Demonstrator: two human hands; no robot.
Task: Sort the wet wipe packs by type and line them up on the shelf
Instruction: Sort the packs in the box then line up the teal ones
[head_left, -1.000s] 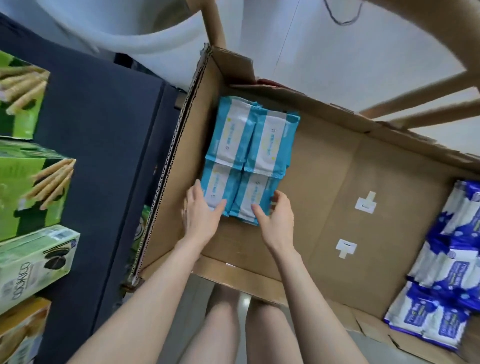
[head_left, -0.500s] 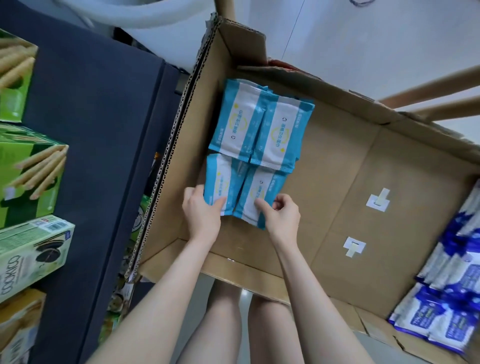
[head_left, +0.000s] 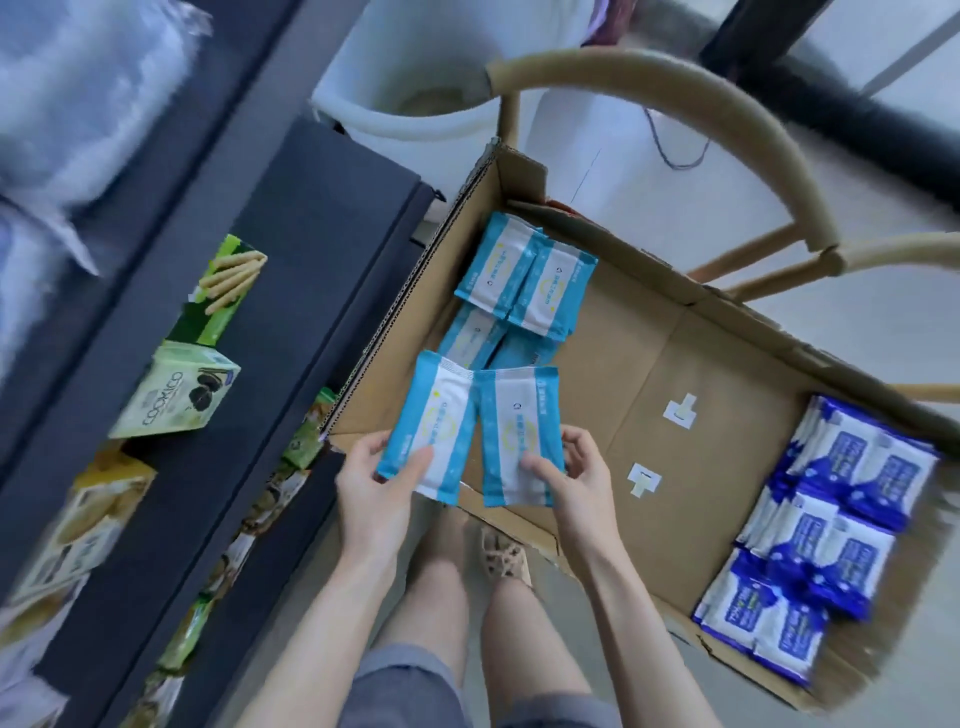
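**Two light-blue packs held over the box**

The cardboard box (head_left: 649, 353) holds more light-blue packs (head_left: 524, 283) stacked flat in its far left corner and dark-blue packs (head_left: 836, 504) heaped at the right end. The left hand (head_left: 376, 488) pinches one glossy light-blue pack (head_left: 434, 421); the right hand (head_left: 571, 483) grips another (head_left: 519, 431). Green biscuit boxes (head_left: 176, 395) stand on the dark shelf (head_left: 291, 249).

Two held packs (head_left: 470, 431) hide part of the light-blue packs (head_left: 475, 338) beneath. Shelf boxes (head_left: 67, 525) at left blur; the pack print is unreadable.
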